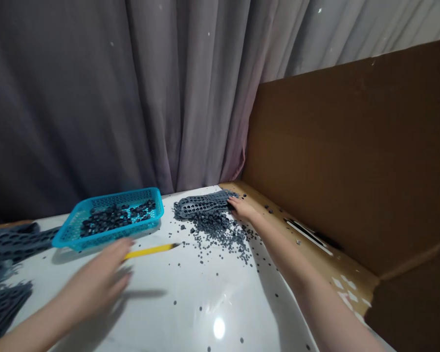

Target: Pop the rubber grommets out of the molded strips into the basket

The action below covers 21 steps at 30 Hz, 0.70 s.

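My right hand (241, 207) reaches far across the white table and rests on the right end of a grey perforated rubber sheet (201, 204), fingers curled onto it. Below the sheet lies a heap of small grey punched bits (220, 232). My left hand (100, 281) hovers low over the table, blurred, fingers stretched out, just left of a yellow pencil (152, 251). It holds nothing that I can see.
A blue plastic basket (77, 222) with several dark rubber rings stands at the back left. More grey perforated sheets (7, 274) lie at the left edge. A cardboard wall (352, 156) lines the right side, a grey curtain (132, 98) the back.
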Each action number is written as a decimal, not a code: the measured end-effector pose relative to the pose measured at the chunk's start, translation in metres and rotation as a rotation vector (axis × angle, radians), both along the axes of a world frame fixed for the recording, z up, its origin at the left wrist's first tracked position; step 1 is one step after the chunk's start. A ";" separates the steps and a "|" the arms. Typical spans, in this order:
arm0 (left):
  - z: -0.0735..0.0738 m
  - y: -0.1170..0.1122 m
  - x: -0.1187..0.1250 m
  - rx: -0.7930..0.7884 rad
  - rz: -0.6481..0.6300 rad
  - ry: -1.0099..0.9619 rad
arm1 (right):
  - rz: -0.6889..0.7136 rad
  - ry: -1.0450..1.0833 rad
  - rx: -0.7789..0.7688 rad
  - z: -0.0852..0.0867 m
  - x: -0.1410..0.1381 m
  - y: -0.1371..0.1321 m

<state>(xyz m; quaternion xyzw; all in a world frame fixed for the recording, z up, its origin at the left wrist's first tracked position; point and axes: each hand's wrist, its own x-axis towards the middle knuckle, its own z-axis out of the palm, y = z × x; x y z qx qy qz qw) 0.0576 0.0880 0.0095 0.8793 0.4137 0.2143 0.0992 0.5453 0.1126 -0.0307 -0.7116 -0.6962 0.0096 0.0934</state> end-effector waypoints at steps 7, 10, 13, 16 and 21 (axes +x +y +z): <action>-0.023 0.108 0.199 -0.077 -0.133 0.133 | 0.065 -0.094 0.007 -0.011 -0.001 0.021; -0.038 0.127 0.213 -0.087 -0.068 0.132 | 0.042 -0.118 0.013 -0.013 -0.001 0.024; -0.045 0.131 0.208 -0.094 -0.001 0.157 | 0.007 -0.131 0.000 -0.012 -0.001 0.024; -0.043 0.127 0.206 -0.078 0.025 0.194 | 0.015 -0.130 -0.004 -0.010 -0.001 0.019; -0.041 0.108 0.204 -0.031 0.021 0.236 | 0.057 -0.111 0.009 -0.007 0.002 -0.003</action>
